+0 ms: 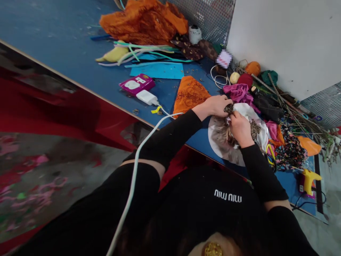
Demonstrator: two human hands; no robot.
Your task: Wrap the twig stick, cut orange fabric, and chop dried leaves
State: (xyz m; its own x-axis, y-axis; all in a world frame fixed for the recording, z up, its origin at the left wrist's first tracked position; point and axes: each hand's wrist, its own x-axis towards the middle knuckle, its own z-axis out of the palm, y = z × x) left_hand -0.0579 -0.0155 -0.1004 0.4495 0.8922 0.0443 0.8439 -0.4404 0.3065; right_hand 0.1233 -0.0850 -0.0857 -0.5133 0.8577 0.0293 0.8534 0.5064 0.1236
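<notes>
Over a round white disc [246, 108], streaked with brown dirt, my two hands work close together. My left hand [218, 106] has its fingers closed around a small clump of dry, brownish plant-like material [228, 108]. Just right of it, my right hand [240, 127] pinches the lower edge of the same clump. A loose pile of similar brown bits [255, 130] lies on the disc beside my right wrist. More dark crumbs are scattered under my right hand, partly hidden by it. An orange patterned cloth [190, 94] lies left of my left hand.
A white cable [135, 167] runs across my left arm to a charger [146, 97] by a purple box [137, 84]. Scissors [271, 156] and a yellow glue gun [309, 179] lie right. Behind are pink cloth [239, 93], sticks [285, 97] and orange fabric [145, 23].
</notes>
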